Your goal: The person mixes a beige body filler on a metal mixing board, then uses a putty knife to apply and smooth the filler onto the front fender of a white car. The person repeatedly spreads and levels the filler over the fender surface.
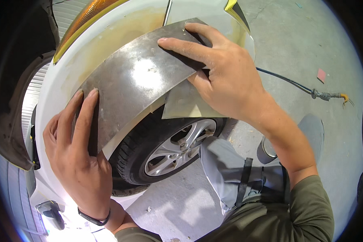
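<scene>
A flexible grey metal sheet curves over the white fender, above the wheel. My left hand holds the sheet's left end, fingertips on its face. My right hand holds the other end, two fingers on top and the thumb at the lower edge. The fender shows yellowish-brown patches. A beige masking sheet hangs under the metal sheet, over the top of the tyre.
An amber lamp edged with yellow tape sits upper left, beside dark body parts. A hose with a metal fitting and a pink pad lie on the concrete floor. A can stands beside my legs.
</scene>
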Motion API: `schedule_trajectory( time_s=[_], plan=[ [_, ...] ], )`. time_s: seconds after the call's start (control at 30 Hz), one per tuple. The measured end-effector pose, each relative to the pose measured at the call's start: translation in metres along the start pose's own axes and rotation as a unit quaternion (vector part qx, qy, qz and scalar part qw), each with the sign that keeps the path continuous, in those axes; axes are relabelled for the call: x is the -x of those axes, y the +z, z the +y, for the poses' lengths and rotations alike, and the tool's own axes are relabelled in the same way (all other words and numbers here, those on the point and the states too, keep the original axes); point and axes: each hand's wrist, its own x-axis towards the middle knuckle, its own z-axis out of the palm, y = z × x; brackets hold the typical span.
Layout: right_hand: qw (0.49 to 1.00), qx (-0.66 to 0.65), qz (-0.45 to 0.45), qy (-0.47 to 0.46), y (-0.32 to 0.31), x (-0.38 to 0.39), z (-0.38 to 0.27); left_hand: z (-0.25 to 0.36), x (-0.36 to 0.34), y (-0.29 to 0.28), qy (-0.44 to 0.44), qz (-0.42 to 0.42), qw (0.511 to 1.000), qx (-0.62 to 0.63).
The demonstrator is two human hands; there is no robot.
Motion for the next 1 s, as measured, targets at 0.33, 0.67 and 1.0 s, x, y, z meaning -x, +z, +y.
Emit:
schedule_trajectory(
  time_s=[0.33,0.67,1.0],
  plan=[
    [0.999,-0.034,0.003,0.034,0.035,0.069,-0.010,0.017,0.063,0.037,-0.007,0.054,0.998,-0.007],
    [0.996,-0.029,0.084,-0.024,0.085,0.122,0.010,0.027,0.123,0.094,0.004,0.083,0.993,-0.086],
    [1.000,0.002,-0.010,0.007,0.064,0.140,0.001,0.042,0.138,0.087,-0.008,0.027,0.999,-0.031]
  ],
)
